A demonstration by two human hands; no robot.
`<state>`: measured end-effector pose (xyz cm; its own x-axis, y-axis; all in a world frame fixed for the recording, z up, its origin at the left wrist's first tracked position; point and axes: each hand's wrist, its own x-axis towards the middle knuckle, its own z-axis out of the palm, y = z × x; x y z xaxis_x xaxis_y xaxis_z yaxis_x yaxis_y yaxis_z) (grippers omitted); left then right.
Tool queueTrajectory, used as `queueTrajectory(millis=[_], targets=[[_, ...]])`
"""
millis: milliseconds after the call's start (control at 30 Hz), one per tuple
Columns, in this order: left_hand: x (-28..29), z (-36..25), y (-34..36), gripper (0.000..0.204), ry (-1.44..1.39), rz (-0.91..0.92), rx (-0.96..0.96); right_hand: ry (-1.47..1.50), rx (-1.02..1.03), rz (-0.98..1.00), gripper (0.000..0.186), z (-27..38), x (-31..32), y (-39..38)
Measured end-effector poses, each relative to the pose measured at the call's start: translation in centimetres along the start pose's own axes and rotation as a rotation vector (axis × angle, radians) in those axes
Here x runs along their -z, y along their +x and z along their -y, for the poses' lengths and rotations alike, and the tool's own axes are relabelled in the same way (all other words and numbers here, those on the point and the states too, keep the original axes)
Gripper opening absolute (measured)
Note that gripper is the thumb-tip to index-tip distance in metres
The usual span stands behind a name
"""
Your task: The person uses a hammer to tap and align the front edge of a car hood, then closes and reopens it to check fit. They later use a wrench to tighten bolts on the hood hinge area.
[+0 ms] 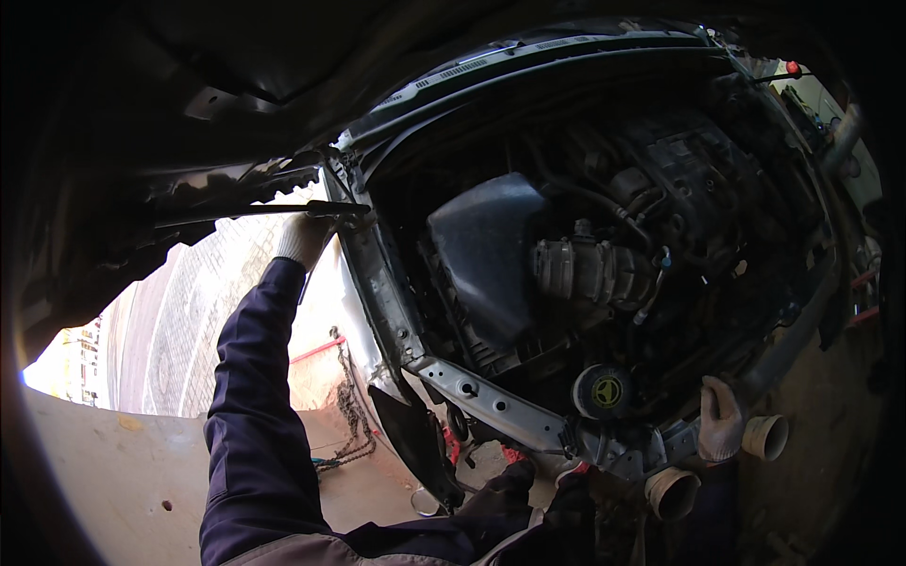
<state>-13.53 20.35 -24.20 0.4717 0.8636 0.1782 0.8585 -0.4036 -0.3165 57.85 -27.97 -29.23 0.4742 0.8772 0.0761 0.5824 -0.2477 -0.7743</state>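
My left hand (304,238), in a pale glove, reaches up to the car's left body edge (379,283), just under a black hood strut (283,208); its fingertips are hidden there. My right hand (719,420), also gloved, is closed at the edge of the front crossmember (500,408), low on the right. Between and beyond my hands lies the open engine bay, with a black air filter housing (479,255), a ribbed intake hose (590,271), a dark engine cover (698,165) and a round black cap with a yellow marking (604,389).
The raised hood (170,94) overhangs the upper left. Two pale cylinders (670,495) stand out below the front frame at lower right. Chains (351,439) hang by a red bar over a beige surface (123,472). My feet (514,457) show below, and a paved area (189,330) lies outside.
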Motion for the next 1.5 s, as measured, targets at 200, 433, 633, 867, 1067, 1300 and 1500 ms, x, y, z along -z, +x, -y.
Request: queueTrajectory(millis=[200,433,633,867,1067,1300,1500], targets=[[2.2,-0.1,2.0,0.026,0.084,0.14,-0.118,-0.004,0.008,-0.011,0.026,-0.5,-0.1,-0.1],[4.6,-1.7,4.5,0.029,-0.518,0.519,0.568,-0.025,0.039,-0.018,0.026,-0.5,-0.1,-0.1],[3.8,-0.7,3.4,0.032,0.21,0.304,-0.165,-0.034,0.037,-0.023,0.026,-0.3,0.1,-0.1],[4.8,-0.3,2.3,0.017,-0.23,0.201,-0.092,0.044,0.008,-0.055,0.023,-0.7,-0.3,-0.1],[3.8,0.5,1.7,0.019,-0.274,0.148,-0.112,0.035,-0.02,-0.029,0.026,-0.7,-0.2,0.0],[-0.3,0.5,-0.6,0.029,-0.931,0.075,0.532,-0.025,0.013,-0.001,0.026,-0.5,0.1,0.1],[-0.7,-1.5,-3.0,0.033,-1.009,0.004,0.652,0.057,-0.023,0.001,0.025,-0.1,0.1,0.2]])
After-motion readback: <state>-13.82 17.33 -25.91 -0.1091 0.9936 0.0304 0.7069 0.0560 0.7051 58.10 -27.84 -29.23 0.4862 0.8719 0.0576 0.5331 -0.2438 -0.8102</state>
